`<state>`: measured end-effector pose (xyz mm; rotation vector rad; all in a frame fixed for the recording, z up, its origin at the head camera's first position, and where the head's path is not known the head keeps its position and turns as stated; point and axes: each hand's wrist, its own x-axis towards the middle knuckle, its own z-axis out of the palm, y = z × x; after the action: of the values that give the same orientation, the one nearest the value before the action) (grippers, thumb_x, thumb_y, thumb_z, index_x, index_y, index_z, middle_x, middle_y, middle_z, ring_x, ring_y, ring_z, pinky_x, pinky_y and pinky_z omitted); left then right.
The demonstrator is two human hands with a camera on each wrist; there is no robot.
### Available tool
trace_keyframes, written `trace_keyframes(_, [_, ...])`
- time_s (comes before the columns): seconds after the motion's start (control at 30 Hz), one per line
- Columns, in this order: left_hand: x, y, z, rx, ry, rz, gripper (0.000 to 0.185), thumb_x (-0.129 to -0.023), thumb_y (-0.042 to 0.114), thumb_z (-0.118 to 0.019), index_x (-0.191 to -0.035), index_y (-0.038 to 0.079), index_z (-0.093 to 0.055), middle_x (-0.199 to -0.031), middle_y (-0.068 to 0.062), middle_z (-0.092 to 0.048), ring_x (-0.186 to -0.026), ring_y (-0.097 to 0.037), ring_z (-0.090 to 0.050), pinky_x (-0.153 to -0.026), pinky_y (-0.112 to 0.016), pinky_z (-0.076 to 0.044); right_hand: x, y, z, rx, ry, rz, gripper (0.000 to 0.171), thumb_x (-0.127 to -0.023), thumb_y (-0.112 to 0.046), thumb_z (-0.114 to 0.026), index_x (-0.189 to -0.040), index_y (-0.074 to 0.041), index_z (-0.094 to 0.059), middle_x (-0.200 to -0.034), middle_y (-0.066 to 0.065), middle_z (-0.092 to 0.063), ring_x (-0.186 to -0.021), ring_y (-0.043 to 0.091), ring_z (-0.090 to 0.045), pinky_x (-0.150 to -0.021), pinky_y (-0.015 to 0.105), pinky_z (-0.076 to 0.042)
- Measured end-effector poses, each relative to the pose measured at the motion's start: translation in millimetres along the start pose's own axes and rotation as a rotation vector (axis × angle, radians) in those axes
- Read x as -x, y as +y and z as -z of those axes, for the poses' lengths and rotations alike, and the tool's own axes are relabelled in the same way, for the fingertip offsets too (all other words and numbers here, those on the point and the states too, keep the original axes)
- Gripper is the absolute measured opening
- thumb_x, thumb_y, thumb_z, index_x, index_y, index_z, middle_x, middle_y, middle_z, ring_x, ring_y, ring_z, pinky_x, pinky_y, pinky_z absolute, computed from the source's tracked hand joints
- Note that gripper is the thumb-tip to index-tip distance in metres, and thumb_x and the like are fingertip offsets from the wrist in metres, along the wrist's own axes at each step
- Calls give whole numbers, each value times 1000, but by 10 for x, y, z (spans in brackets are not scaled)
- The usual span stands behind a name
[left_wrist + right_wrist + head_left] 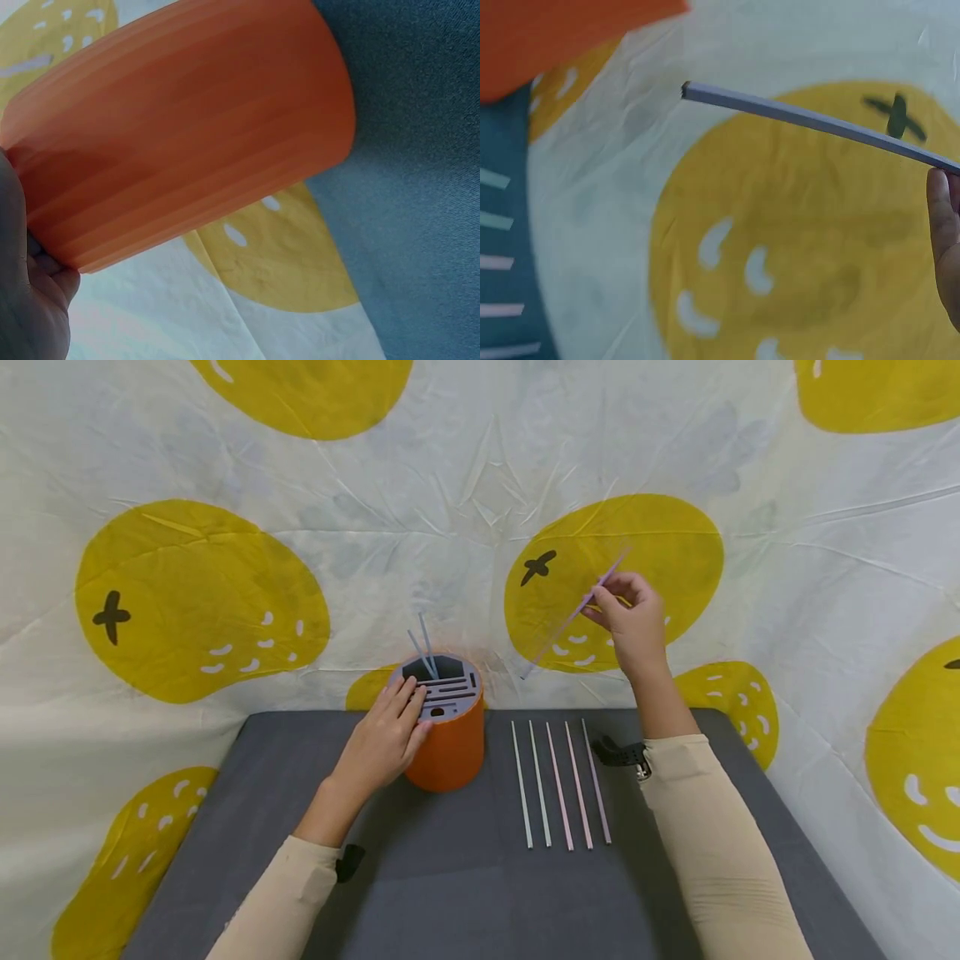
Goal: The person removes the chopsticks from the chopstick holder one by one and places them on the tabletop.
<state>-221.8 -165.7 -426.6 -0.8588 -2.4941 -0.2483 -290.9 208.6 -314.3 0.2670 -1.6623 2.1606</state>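
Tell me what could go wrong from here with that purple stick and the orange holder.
The purple stick, pinched in the right hand with a long end jutting out, might twist or slip. If swung toward the orange holder, it could knock the two blue sticks poking from its top. The left hand rests on that top; an uneven push might tip the holder.

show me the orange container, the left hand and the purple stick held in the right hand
orange container (447, 756): head view, on its outer side wall
left hand (382, 732): head view, on the back of the hand
held purple stick (814, 121): right wrist view, around the middle of its visible length
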Motion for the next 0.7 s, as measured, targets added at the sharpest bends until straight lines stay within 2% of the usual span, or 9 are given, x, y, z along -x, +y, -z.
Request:
trace_keyframes(0.23, [2,-30,13,7,25,-14,57,-109,35,-49,-151,-4,-49,-155,-27,-47,-148,-44,-42,-121,-57,-36,163,154,442,124,19,-64,19,-96,-3,-71,-109,7,-61,-100,8,-62,-83,16,-73,-75,27,-63])
trace_keyframes(0.43, [15,-26,16,8,34,-20,57,-110,36,-49,-149,-5,-51,-154,-27,-49,-147,-44,-43,-120,-58,-36,327,270,761,245,-49,-151,15,-98,1,-66,-112,5,-61,-99,7,-64,-79,10,-75,-73,26,-63])
trace_keyframes(0.57, [9,-20,13,7,22,-15,56,-108,33,-52,-150,-4,-50,-155,-27,-48,-148,-44,-42,-120,-58,-36,439,308,908,430,-103,-202,22,-100,-2,-64,-118,10,-59,-100,15,-64,-78,6,-73,-71,23,-62])
trace_keyframes(0.7, [-9,-13,20,9,14,-9,57,-106,30,-56,-150,-4,-50,-155,-27,-48,-148,-44,-41,-121,-58,-36,499,431,1069,636,-168,-229,30,-102,-3,-62,-125,17,-57,-106,30,-62,-78,5,-72,-69,19,-61])
